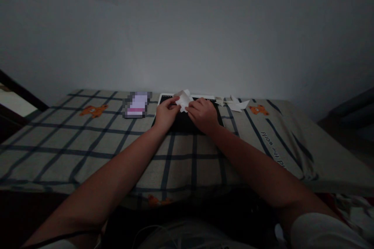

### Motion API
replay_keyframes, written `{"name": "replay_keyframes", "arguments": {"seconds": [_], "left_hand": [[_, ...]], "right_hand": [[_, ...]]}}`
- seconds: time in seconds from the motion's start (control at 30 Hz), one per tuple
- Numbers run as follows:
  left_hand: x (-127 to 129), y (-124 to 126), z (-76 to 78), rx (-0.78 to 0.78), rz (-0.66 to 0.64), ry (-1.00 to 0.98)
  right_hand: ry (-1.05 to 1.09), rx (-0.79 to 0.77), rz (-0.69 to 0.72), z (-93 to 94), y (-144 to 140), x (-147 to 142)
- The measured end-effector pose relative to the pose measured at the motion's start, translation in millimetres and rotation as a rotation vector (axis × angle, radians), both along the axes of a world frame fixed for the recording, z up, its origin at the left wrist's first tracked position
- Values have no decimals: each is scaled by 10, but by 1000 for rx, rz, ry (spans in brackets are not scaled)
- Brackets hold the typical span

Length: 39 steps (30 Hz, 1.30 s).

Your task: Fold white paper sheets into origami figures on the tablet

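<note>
Both of my hands meet over a dark flat board (181, 123) with a white far edge, lying on a plaid sheet. My left hand (165, 113) and my right hand (202, 114) pinch the same small piece of white paper (183, 99) between fingertips, held just above the board. The paper looks partly folded; its exact shape is hard to read in the dim light.
Folded white paper shapes (235, 104) lie just right of the board. A blurred pale purple object (136, 104) sits to the left. The plaid sheet (73, 144) with orange bear prints covers the surface, backed by a plain wall (187, 27).
</note>
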<state>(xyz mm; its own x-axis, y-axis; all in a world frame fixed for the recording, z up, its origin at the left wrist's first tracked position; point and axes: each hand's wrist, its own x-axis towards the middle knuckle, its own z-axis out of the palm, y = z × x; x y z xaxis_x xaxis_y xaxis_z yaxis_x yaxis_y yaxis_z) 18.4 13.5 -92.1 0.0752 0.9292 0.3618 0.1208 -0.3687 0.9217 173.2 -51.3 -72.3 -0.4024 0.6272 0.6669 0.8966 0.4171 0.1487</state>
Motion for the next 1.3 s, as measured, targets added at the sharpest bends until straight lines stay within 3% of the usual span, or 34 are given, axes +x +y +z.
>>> {"name": "replay_keyframes", "arguments": {"seconds": [0.37,0.6,1.0,1.3], "left_hand": [[55,19,-44,-179,-96,-290],[64,-25,-13,-189,-106,-245],[53,36,-100,-203,-164,-285],[62,-50,35,-355,-162,-379]], "right_hand": [[-100,-31,72,7,-7,-17],[-137,-31,87,6,-9,-34],[-182,-69,149,11,12,-20],[-173,-89,136,20,9,-9]]}}
